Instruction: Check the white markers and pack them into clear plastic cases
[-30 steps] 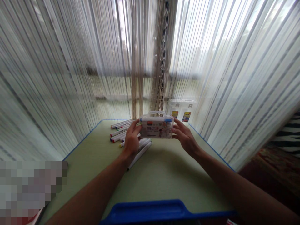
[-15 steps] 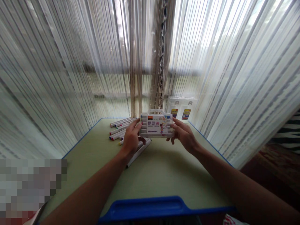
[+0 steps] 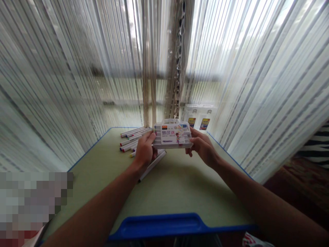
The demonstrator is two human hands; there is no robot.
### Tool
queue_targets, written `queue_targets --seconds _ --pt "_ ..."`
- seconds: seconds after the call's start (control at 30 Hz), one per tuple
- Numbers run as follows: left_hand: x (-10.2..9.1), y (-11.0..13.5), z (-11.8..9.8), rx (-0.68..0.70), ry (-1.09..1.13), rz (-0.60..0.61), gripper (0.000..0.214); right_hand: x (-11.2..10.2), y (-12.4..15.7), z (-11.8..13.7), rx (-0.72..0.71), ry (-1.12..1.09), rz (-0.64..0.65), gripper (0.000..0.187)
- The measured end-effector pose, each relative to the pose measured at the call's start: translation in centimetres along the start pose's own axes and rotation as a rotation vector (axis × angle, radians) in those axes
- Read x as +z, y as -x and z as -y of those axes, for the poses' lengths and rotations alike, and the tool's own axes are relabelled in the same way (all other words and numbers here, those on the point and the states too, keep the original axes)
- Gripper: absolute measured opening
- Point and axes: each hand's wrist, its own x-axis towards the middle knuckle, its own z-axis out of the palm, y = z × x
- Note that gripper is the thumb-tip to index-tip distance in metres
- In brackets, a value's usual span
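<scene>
A clear plastic marker case (image 3: 172,135) with a handle on top and a printed label on its front is held above the table. Several markers show inside it. My left hand (image 3: 145,147) grips its left end, thumb on the front. The right end is in my right hand (image 3: 204,144), with the thumb on the front and fingers curled behind and below. Loose white markers (image 3: 131,140) with coloured ends lie on the table behind and left of my left hand. One dark-tipped marker (image 3: 153,166) lies slanted below the case, partly hidden by that hand.
The pale green table (image 3: 185,188) has a blue rim with a raised blue tray lip (image 3: 161,224) at the front. Two clear cases (image 3: 199,116) with yellow labels stand at the back right. String curtains (image 3: 102,68) hang around the far sides. A striped cloth (image 3: 317,142) is at the right.
The marker case has tilted back a little, its top leaning away and its lower edge slightly raised. Both hands stay on its ends. The loose markers have not moved on the table.
</scene>
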Motion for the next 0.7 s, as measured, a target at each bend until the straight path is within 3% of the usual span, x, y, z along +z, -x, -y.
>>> queue_targets --seconds 0.23,0.53,0.7 --pt "0.0 0.0 0.3 -0.035 0.007 -0.021 0.023 0.3 0.0 0.2 -0.022 0.078 0.057 0.064" --pt "-0.1 -0.7 0.9 0.020 0.114 0.021 0.037 0.5 -0.2 -0.6 -0.034 0.168 -0.050 0.088" --pt "0.0 -0.8 1.1 0.002 0.122 -0.013 0.042 0.3 -0.4 -1.7 -0.069 0.216 -0.051 0.061"
